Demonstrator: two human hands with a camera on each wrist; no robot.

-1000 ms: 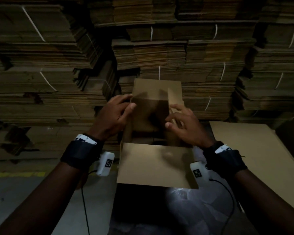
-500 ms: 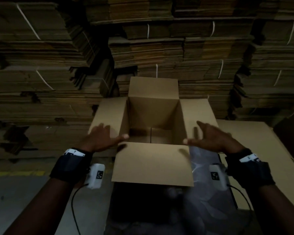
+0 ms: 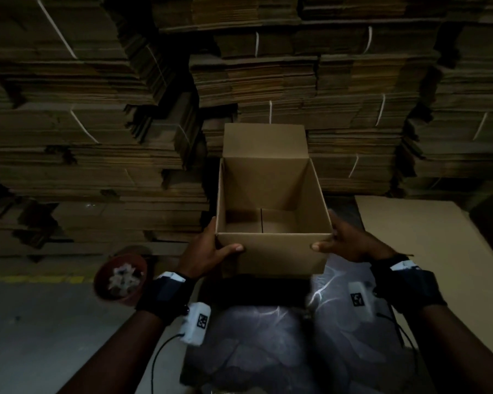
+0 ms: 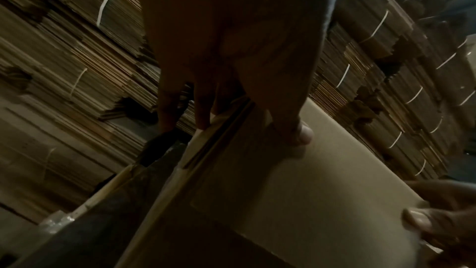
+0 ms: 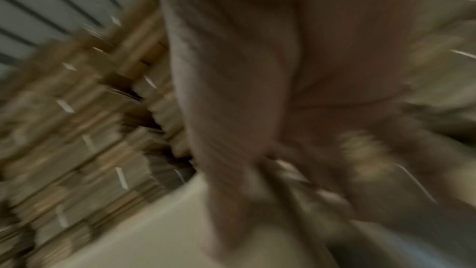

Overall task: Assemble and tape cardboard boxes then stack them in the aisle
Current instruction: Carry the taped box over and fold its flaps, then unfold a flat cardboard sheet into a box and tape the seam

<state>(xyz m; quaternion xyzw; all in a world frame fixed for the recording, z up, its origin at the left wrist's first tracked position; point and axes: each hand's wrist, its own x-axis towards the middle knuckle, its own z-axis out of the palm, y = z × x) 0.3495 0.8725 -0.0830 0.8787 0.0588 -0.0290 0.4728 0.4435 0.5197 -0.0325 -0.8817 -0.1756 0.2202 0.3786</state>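
The box sits right between the two hands, with its open top facing up. The left hand grips the near left corner. Its thumb lies across the near wall, and its other fingers curl round onto the left side, as the left wrist view shows. The right hand holds the near right corner the same way, thumb on the near wall. Its other fingers are hidden behind the box, and the right wrist view is too blurry to help.

Both hands are just as close to the box, one on each side. The box stretches away from the fingers toward the piles of flat cardboard. Its far flap stands up straight. The box seems to rest on the dark wrapped surface under the hands. The next move is likely a two-hand lift or turn, so both grips must stay even or the box may tip.
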